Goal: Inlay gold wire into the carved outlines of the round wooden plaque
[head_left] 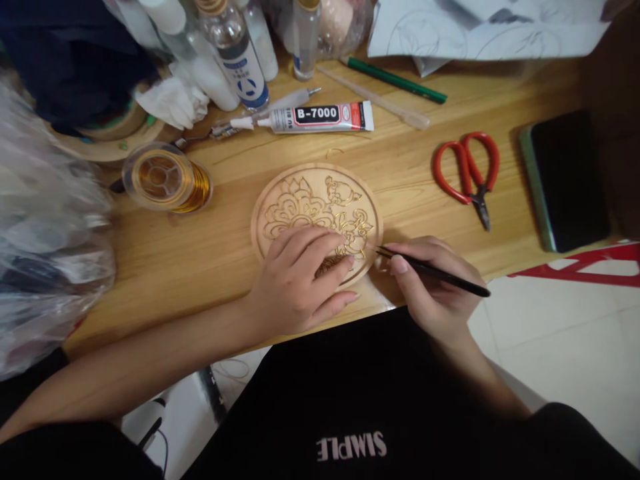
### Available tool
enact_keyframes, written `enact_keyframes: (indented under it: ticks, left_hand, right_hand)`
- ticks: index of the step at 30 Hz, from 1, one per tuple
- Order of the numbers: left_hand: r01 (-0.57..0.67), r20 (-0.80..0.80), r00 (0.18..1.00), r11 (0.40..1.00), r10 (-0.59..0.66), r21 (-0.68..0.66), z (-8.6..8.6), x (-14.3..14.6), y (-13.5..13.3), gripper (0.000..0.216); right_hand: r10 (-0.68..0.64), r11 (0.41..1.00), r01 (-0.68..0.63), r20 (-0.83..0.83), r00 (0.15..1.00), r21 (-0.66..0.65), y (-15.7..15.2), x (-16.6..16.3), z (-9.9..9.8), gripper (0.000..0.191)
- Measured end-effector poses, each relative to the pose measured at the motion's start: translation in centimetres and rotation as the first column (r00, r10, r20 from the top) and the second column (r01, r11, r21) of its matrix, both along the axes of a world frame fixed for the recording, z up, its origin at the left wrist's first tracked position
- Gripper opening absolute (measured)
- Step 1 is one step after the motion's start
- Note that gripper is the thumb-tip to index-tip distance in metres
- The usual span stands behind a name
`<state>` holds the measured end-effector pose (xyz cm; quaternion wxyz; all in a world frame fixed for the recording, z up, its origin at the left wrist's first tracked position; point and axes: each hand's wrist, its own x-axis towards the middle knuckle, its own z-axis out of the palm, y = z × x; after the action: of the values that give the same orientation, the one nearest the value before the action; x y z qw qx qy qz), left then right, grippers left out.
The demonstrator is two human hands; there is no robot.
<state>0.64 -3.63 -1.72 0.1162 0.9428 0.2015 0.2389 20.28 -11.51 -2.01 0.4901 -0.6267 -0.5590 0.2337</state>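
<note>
A round wooden plaque [256, 230] lies near the table's front edge, its face patterned with gold wire outlines of flowers and leaves. My left hand [305, 277] rests on its lower part, fingers stretched out and apart, covering some of the design. My right hand [435, 280] grips black tweezers [445, 273] beside the plaque's right rim. The tweezers' tips point left at that rim; whether anything is between them is too small to tell. Further left stands a spool of gold wire [167, 177].
Behind the plaque lie a B-7000 glue tube [320, 117], a green pencil [395, 80] and a plastic dropper [380, 100]. Red-handled pliers [467, 173] and a phone [570, 180] are at the right. Bottles [243, 67] and printed papers [480, 30] line the back; plastic bags [50, 220] crowd the left.
</note>
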Motion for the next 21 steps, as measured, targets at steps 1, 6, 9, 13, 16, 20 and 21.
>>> enact_keyframes:
  ticks: [1,6,9,13,16,20,21]
  left_hand:
    - [-0.004,0.005,1.0,1.0,0.004,-0.001,-0.03,0.01,-0.03,0.031]
    - [-0.005,0.007,1.0,1.0,0.005,0.01,0.02,0.13,0.0,0.031]
    - [0.007,0.012,1.0,1.0,-0.008,0.017,0.01,0.17,0.02,0.032]
    - [-0.029,0.05,0.998,1.0,0.029,0.004,-0.21,0.2,-0.22,0.032]
    - [-0.04,0.043,0.998,0.999,0.04,-0.005,-0.21,0.16,-0.28,0.032]
    - [0.001,0.012,1.0,1.0,-0.001,-0.001,-0.01,0.06,-0.07,0.03]
    - [0.0,0.013,1.0,1.0,0.0,0.0,0.01,0.05,-0.03,0.03]
  right_hand:
    - [0.009,1.0,-0.009,0.001,1.0,-0.003,-0.01,0.01,0.05,0.022]
    - [0.037,0.999,-0.037,0.05,0.998,-0.002,0.03,-0.02,0.16,0.02]
    - [0.07,0.997,-0.072,0.088,0.994,0.018,0.05,-0.01,0.06,0.021]
    - [0.111,0.992,-0.117,0.132,0.985,0.046,0.07,-0.02,-0.03,0.024]
    - [0.117,0.992,-0.122,0.134,0.984,0.033,0.07,-0.03,0.01,0.024]
    - [0.127,0.99,-0.133,0.115,0.985,0.046,0.09,0.03,0.01,0.025]
    - [0.137,0.988,-0.144,0.113,0.984,0.051,0.1,0.04,0.01,0.025]
